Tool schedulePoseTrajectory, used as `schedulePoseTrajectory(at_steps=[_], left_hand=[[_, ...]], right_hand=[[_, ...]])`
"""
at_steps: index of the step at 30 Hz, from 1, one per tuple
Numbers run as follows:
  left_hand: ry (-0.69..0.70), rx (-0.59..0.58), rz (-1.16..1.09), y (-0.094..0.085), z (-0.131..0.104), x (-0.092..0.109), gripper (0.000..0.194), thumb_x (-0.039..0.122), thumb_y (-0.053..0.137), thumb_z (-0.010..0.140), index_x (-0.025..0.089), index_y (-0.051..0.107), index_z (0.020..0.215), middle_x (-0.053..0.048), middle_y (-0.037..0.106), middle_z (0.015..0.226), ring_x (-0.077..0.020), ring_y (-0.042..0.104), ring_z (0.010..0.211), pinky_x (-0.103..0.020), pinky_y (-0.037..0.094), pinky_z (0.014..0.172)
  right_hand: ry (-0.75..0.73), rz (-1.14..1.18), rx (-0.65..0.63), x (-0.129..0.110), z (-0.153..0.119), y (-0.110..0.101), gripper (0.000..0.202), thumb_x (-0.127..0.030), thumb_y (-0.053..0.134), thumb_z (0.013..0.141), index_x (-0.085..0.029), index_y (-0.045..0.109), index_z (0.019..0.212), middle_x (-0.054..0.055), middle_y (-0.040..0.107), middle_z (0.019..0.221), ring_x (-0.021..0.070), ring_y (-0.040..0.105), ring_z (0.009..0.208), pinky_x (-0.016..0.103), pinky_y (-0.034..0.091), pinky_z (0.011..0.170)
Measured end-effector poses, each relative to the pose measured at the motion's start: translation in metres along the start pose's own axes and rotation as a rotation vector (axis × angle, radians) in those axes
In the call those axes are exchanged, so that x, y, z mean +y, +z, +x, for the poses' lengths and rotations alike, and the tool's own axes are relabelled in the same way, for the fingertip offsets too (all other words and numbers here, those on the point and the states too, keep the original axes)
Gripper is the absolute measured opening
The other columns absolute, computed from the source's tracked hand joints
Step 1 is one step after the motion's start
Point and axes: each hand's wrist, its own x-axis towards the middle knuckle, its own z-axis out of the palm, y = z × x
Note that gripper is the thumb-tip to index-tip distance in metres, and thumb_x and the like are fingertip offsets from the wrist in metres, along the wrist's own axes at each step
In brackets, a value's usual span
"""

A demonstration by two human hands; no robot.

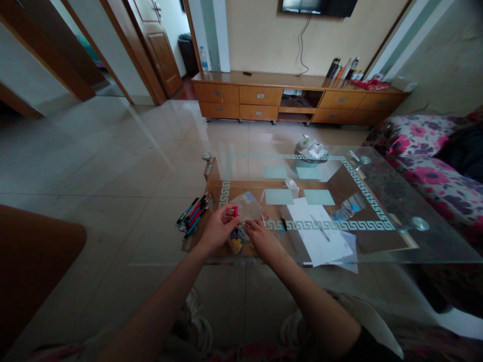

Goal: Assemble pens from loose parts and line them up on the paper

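My left hand (221, 226) is closed in a pinch over the near edge of the glass table. Between its thumb and fingers stands a small red, stick-like piece (236, 211), too small to name exactly. Close beside it, my right hand (261, 237) has its fingers bent and pressed together; whatever they hold is hidden. Just beyond both hands lies a clear plastic case or bag (248, 202). Under them shows a yellow-and-blue patterned item (236, 245), partly covered. To the left, several pens (193, 215) lie in a bunch at the table's edge.
White paper sheets (315, 241) with a pen (320, 229) on top lie to the right. A black pen or cap (284, 224) is nearer my hand. A plastic bottle (346, 211) shows at the right, and a lined wastebasket (311, 152) beyond. A floral sofa (426, 146) flanks the table.
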Motion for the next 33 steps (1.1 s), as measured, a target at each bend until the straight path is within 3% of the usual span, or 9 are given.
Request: schedulePoseTrajectory(at_steps=[5,10,13,18,21,25,33], left_hand=[[-0.036,-0.087,0.007,0.001,-0.002,-0.002,0.03,0.027,0.073,0.08,0.017,0.062,0.106,-0.004,0.067,0.089,-0.0167,0.069,0.075,-0.03,0.056,0.072],[-0.044,-0.111,-0.009,0.004,-0.004,0.004,0.028,0.027,0.075,0.077,0.017,0.065,0.102,-0.003,0.068,0.085,-0.017,0.069,0.074,-0.029,0.055,0.071],[-0.019,-0.109,0.041,0.004,-0.005,0.006,0.026,0.027,0.077,0.076,0.017,0.068,0.098,-0.004,0.07,0.085,-0.0177,0.068,0.077,-0.029,0.055,0.072],[-0.041,-0.182,0.099,0.005,-0.008,0.005,0.024,0.028,0.079,0.074,0.016,0.072,0.094,-0.006,0.072,0.086,-0.0181,0.068,0.077,-0.029,0.054,0.072],[-0.068,-0.235,0.085,0.008,-0.011,0.005,0.028,0.027,0.081,0.071,0.015,0.073,0.095,-0.006,0.071,0.081,-0.0172,0.067,0.072,-0.029,0.053,0.069],[-0.068,-0.294,0.061,0.013,-0.014,0.004,0.028,0.026,0.082,0.07,0.015,0.072,0.094,-0.005,0.072,0.08,-0.0163,0.067,0.072,-0.027,0.053,0.068],[-0.066,-0.312,0.007,0.013,-0.016,0.007,0.025,0.028,0.08,0.074,0.016,0.072,0.094,-0.007,0.074,0.088,-0.0172,0.069,0.078,-0.029,0.054,0.073]], right_hand=[[0.047,-0.028,-0.07,0.0,-0.002,-0.006,0.027,-0.003,0.05,0.088,-0.015,0.07,0.103,0.013,0.065,0.106,0.0253,0.055,0.107,0.034,0.048,0.093],[0.129,0.1,-0.048,0.005,-0.004,-0.006,0.03,0.0,0.05,0.086,-0.017,0.071,0.098,0.01,0.067,0.1,0.0222,0.06,0.101,0.03,0.047,0.089],[0.213,0.285,0.089,0.008,-0.003,-0.015,0.03,0.0,0.052,0.084,-0.018,0.073,0.097,0.008,0.068,0.099,0.0191,0.064,0.096,0.028,0.047,0.088],[0.309,0.616,0.469,0.009,-0.004,-0.037,0.023,-0.009,0.056,0.083,-0.018,0.071,0.098,0.005,0.07,0.095,0.0154,0.066,0.081,0.027,0.052,0.078],[0.328,0.797,0.575,0.008,-0.006,-0.04,0.017,-0.016,0.06,0.083,-0.018,0.07,0.097,0.006,0.072,0.095,0.016,0.068,0.082,0.028,0.055,0.077],[0.306,0.922,0.571,0.007,-0.008,-0.037,0.015,-0.021,0.065,0.082,-0.017,0.071,0.096,0.006,0.073,0.092,0.0168,0.069,0.081,0.029,0.057,0.077],[0.247,0.86,0.502,0.003,-0.009,-0.042,0.009,-0.019,0.066,0.082,-0.018,0.073,0.088,0.004,0.073,0.085,0.0156,0.069,0.076,0.027,0.057,0.072]])
